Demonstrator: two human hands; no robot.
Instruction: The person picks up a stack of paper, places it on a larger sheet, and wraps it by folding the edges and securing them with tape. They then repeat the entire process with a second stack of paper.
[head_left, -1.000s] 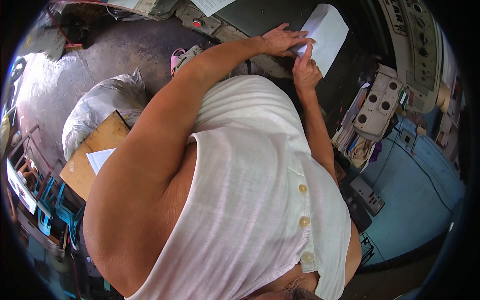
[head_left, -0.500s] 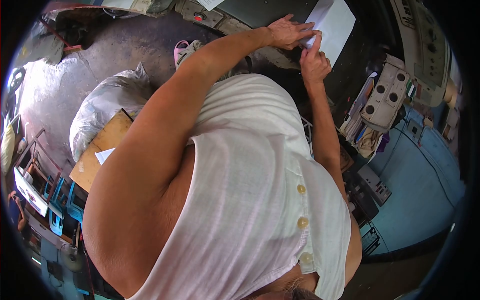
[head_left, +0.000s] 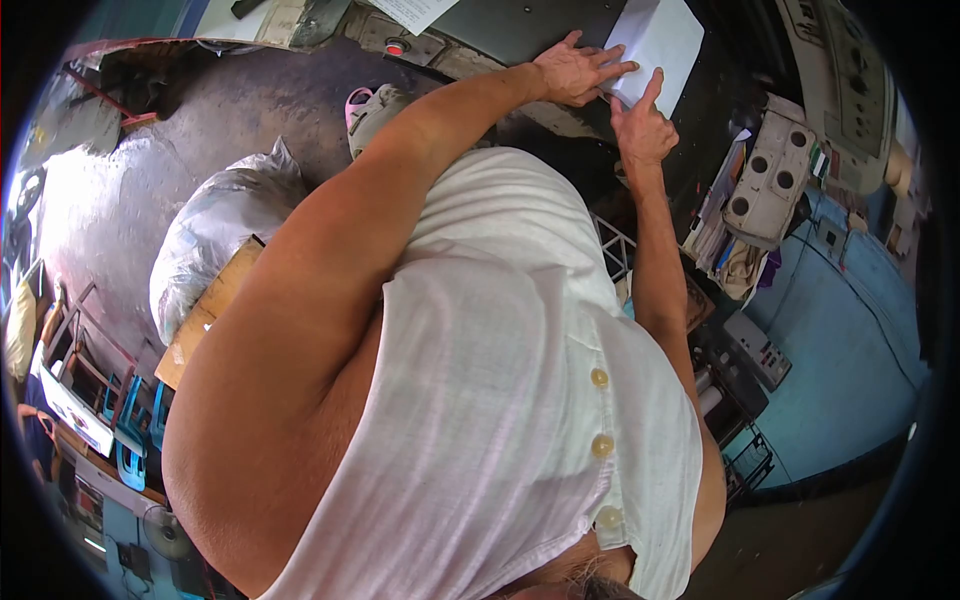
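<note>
A white sheet of paper lies on a dark flat surface at the top of the view. From the left, my left hand reaches over its near edge, fingers spread and fingertips resting on the paper. My right hand is at the sheet's near corner. Its index finger stretches over the paper, the thumb stands apart, and the other fingers curl in. Neither hand appears to grip anything. The paper's edge beneath the hands is partly hidden.
A printed sheet lies farther left, above a red button. A stuffed plastic bag and a wooden board are at left. On the right stand a grey panel with round holes and a large machine.
My right hand has moved right and slightly toward me, so its index finger is now apart from my left fingertips. My left hand stays nearly in place. The view has shifted slightly.
</note>
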